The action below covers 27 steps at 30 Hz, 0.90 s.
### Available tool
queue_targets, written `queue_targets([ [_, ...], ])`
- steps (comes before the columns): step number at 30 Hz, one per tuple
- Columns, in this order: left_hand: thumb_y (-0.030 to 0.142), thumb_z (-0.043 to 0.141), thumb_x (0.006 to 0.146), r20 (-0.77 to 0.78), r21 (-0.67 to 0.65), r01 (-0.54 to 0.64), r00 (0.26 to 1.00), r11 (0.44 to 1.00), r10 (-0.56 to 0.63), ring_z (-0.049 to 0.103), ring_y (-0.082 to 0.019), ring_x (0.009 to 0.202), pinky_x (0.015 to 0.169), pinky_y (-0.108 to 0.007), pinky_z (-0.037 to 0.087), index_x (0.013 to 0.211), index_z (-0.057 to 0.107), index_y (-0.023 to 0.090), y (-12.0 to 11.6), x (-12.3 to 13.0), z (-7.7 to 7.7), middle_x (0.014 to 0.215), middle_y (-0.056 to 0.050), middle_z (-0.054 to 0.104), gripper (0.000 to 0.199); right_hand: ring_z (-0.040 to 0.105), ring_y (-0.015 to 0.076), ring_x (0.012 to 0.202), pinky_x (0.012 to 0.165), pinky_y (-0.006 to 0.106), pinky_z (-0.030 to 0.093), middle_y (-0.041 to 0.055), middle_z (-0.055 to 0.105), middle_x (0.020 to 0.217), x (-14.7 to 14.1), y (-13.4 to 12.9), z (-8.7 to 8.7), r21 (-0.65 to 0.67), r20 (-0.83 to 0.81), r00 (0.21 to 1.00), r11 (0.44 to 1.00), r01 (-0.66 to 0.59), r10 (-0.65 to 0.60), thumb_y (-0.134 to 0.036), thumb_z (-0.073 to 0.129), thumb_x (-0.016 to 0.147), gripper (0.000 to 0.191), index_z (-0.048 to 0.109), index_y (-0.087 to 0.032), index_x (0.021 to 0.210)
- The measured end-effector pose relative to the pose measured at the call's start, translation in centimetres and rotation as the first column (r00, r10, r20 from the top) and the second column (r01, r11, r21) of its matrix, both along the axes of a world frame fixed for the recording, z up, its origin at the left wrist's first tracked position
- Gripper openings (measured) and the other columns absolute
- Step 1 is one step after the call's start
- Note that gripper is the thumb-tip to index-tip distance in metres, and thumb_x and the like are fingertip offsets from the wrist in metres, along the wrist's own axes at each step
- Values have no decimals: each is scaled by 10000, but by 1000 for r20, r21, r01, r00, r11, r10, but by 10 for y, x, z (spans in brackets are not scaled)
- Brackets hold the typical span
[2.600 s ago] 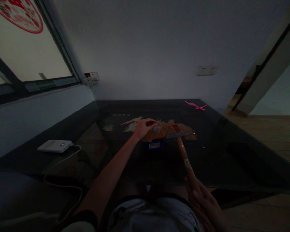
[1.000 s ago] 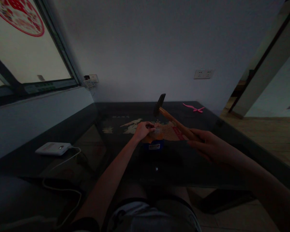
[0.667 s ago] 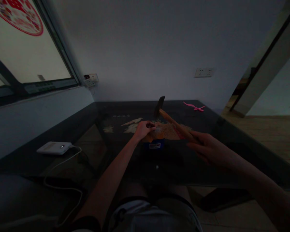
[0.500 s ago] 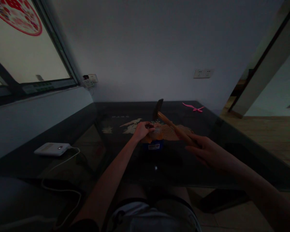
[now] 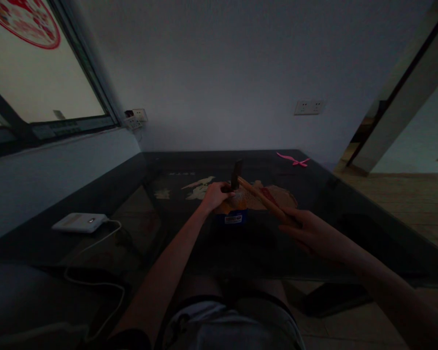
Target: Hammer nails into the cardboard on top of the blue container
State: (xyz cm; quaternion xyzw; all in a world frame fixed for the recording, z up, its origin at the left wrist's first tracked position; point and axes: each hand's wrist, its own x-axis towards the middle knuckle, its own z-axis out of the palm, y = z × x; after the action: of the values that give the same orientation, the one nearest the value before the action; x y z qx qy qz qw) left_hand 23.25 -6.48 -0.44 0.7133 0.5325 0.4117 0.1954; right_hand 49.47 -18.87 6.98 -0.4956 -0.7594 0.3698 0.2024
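Observation:
My right hand (image 5: 310,231) is wrapped round the wooden handle of a hammer (image 5: 260,195). Its dark head is low, just right of my left fingertips, over a tan and orange sheet (image 5: 246,199) that looks like card or packaging. My left hand (image 5: 217,195) pinches something small and dark at the sheet's left part; its kind cannot be made out in the dim light. Beneath the sheet's near edge shows a blue box (image 5: 233,217) with a white label. Both lie on a dark glossy table (image 5: 190,243).
A white power bank (image 5: 81,222) with a white cable (image 5: 95,286) lies on the left of the table. A pink ribbon-like strip (image 5: 294,159) rests at the back right. Wall sockets (image 5: 308,107) and a window (image 5: 22,73) border the table.
The hammer's head has come down from above the sheet to beside my left fingertips. My left hand has stayed in about the same place.

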Motion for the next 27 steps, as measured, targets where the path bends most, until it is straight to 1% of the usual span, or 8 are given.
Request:
queue_targets([
  [2,243,698,685,-8,11,1,1000,1000,-1,628,-158,734,696,-261,472,803,697,142,0,0,0,816,-61,703,155,495,113,482,411,203,391,-6,548,648,0,-1,1,62,17,1000,998,-1,0,-319,523,770,366,573,-131,1080],
  [5,252,692,691,-1,18,2,1000,1000,-2,623,-155,724,694,-263,468,794,694,137,0,0,-1,809,-62,703,154,515,129,532,451,215,407,12,577,708,-1,-5,4,106,11,1000,994,21,-22,-326,504,788,423,538,-132,1162],
  [8,253,694,687,15,3,7,1000,1000,-7,626,-155,722,698,-263,471,796,692,136,0,1,0,806,-59,704,159,486,124,483,416,223,385,12,575,687,-3,-6,3,94,11,999,995,37,-39,-330,505,790,452,522,-112,1186],
  [12,253,702,674,14,-14,-8,1000,1000,9,636,-169,756,714,-272,477,812,693,145,-1,1,1,831,-62,707,176,532,142,550,443,220,406,29,599,709,-6,-5,-3,81,17,1000,997,18,-19,-307,541,761,318,596,-134,1022],
  [17,265,690,689,-1,4,2,1000,1000,-2,625,-156,725,710,-268,474,792,695,147,3,-1,-3,789,-52,700,156,439,111,412,362,213,343,-40,485,566,-4,-7,-6,17,-13,997,997,73,-73,-369,510,781,413,538,-141,1124],
  [22,248,697,681,-1,-5,-10,1000,1000,10,632,-161,751,703,-261,469,825,695,151,3,-1,-3,825,-51,704,174,537,139,572,464,219,411,18,580,715,-6,-8,-7,33,-7,1000,999,27,-27,-324,523,776,398,552,-124,1118],
  [24,239,691,687,5,-12,2,1000,1000,-2,634,-159,759,703,-254,469,831,694,151,1,-1,-2,837,-52,704,169,522,127,526,444,218,402,0,562,681,-6,-8,-7,-2,-18,999,1000,29,-29,-330,522,772,408,545,-125,1124],
  [27,242,684,694,20,-9,15,1000,1000,-15,627,-150,735,694,-251,470,810,692,142,0,0,-1,812,-50,700,153,450,105,406,363,208,348,-56,462,551,-5,-9,-5,-42,-53,996,997,71,-73,-375,525,768,449,515,-140,1150],
])
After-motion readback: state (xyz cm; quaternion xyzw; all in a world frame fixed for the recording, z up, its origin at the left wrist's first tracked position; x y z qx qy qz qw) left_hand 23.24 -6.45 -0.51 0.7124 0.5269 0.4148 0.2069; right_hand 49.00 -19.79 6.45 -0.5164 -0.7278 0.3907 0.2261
